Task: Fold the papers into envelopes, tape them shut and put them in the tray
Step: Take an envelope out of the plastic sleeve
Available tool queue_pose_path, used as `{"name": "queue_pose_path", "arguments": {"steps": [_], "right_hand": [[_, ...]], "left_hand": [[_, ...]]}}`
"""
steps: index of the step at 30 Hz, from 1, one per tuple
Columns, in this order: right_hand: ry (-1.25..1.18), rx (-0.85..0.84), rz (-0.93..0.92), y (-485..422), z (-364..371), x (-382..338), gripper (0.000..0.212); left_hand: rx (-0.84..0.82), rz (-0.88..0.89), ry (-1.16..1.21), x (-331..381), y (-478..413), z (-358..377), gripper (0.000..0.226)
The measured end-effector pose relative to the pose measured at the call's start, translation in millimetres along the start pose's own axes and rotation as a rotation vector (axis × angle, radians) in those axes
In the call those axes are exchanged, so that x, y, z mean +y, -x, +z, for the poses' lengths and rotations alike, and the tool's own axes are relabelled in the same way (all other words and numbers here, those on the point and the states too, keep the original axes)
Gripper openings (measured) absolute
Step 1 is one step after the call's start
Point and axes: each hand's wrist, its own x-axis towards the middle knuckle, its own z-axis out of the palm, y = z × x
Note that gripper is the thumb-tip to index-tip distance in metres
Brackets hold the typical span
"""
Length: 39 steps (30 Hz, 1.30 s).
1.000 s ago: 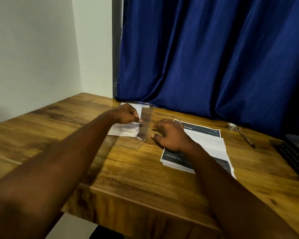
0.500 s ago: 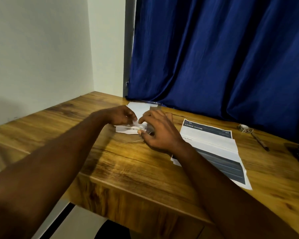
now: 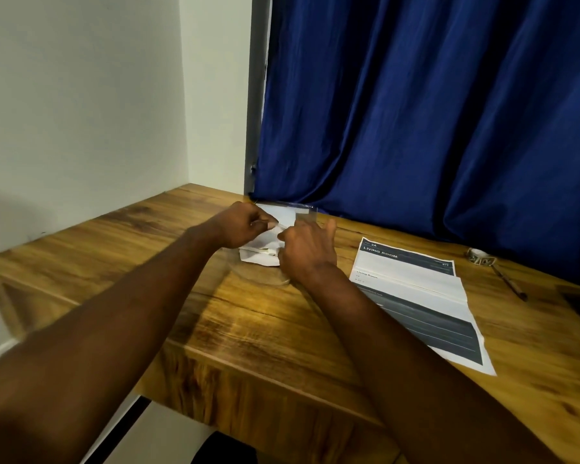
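printed sheet (image 3: 412, 272) reads "LIVING ROOM", perhaps "2A"

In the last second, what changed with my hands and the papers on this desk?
Your right hand left the edge of the printed sheet and moved left to the folded white paper, where it now pinches it beside your left hand. The left hand kept its grip on that paper at the clear tray. The printed sheet, tape roll and pen stayed put.
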Motion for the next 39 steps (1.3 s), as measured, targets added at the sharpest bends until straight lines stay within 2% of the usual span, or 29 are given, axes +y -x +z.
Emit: {"name": "queue_pose_path", "arguments": {"steps": [7, 10, 16, 20, 24, 29, 33, 35, 36, 39], "right_hand": [[0.036, -0.017, 0.007, 3, 15, -3, 0.025], [-0.017, 0.039, 0.012, 4, 22, 3, 0.017], [-0.148, 0.16, -0.064, 10, 24, 11, 0.021], [-0.273, 0.29, -0.121, 12, 18, 21, 0.018], [-0.371, 0.397, -0.138, 15, 18, 26, 0.013], [-0.418, 0.394, -0.168, 16, 20, 31, 0.014], [-0.612, 0.418, -0.085, 17, 21, 31, 0.022], [-0.632, 0.42, -0.085, 15, 19, 32, 0.022], [-0.615, 0.407, -0.095, 14, 19, 32, 0.019], [-0.582, 0.33, -0.086, 16, 23, 33, 0.014]], "left_hand": [[0.037, -0.005, 0.019, -3, 8, 1, 0.036], [0.052, 0.0, 0.067, -3, 11, 1, 0.038], [0.058, -0.049, 0.088, -5, 9, 1, 0.033], [0.068, -0.181, 0.34, -12, 7, 0, 0.029], [0.084, -0.247, 0.478, -18, 7, -1, 0.026], [0.053, -0.261, 0.524, -21, 9, -2, 0.025], [0.059, -0.305, 0.48, -22, 12, -1, 0.02], [0.05, -0.299, 0.493, -23, 14, 0, 0.02], [0.031, -0.299, 0.488, -22, 15, 0, 0.028], [-0.094, -0.286, 0.484, -22, 19, -1, 0.08]]}}
